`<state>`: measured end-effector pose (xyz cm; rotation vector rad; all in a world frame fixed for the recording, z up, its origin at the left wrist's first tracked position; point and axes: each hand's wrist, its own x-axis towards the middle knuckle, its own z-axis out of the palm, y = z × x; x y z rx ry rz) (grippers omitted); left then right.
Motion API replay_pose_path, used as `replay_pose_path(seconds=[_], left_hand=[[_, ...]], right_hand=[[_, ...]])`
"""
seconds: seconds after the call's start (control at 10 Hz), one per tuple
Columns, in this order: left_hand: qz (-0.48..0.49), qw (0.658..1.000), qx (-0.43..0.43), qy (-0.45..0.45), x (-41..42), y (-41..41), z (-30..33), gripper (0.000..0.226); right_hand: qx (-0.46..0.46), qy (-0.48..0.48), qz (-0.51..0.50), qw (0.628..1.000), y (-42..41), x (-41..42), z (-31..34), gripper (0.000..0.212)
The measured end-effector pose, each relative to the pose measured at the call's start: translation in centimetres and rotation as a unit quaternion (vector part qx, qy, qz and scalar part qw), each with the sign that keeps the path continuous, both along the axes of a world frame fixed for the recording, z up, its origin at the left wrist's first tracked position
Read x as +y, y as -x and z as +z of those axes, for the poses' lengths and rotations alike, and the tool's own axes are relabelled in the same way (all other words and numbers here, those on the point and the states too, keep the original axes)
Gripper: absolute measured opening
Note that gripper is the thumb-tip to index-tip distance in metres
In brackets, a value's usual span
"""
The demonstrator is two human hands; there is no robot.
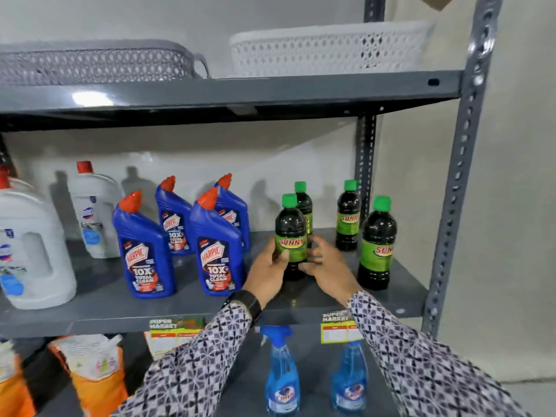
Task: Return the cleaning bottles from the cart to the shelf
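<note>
A dark bottle with a green cap and green Sunny label stands upright on the grey middle shelf. My left hand grips its left side at the label. My right hand cups its lower right side. Three more Sunny bottles stand nearby: one directly behind, one at the back right, one at the front right. Several blue Harpic bottles with red caps stand just left of my hands. The cart is out of view.
White jugs with red caps fill the shelf's left end. Two blue spray bottles and orange pouches sit on the shelf below. A grey basket and a white basket rest on the top shelf. A grey upright post bounds the right side.
</note>
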<state>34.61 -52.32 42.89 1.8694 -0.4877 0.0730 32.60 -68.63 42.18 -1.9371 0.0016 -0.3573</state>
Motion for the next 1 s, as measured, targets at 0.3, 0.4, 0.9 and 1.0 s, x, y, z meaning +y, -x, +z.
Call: replay_pose_path(seconds=[0.3,0.4,0.9,1.0], left_hand=[[-0.038,0.998,-0.041,-0.019,-1.2,1.9,0.0,0.048],[-0.025,0.999,-0.043,-0.019,-0.8,2.5,-0.5,0.052],[-0.022,0.999,-0.047,-0.011,-0.2,4.3,-0.4,0.062],[-0.025,0.998,-0.044,0.021,1.7,6.0,0.5,0.072]], right_hand=[[-0.052,0.046,-0.029,0.997,3.9,-2.6,-0.5,0.053],[-0.062,0.047,-0.031,0.996,4.7,-2.5,-1.0,0.053],[-0.07,0.09,-0.069,0.991,6.8,-0.9,-1.2,0.057],[-0.15,0.093,-0.161,0.971,8.7,0.6,-0.5,0.062]])
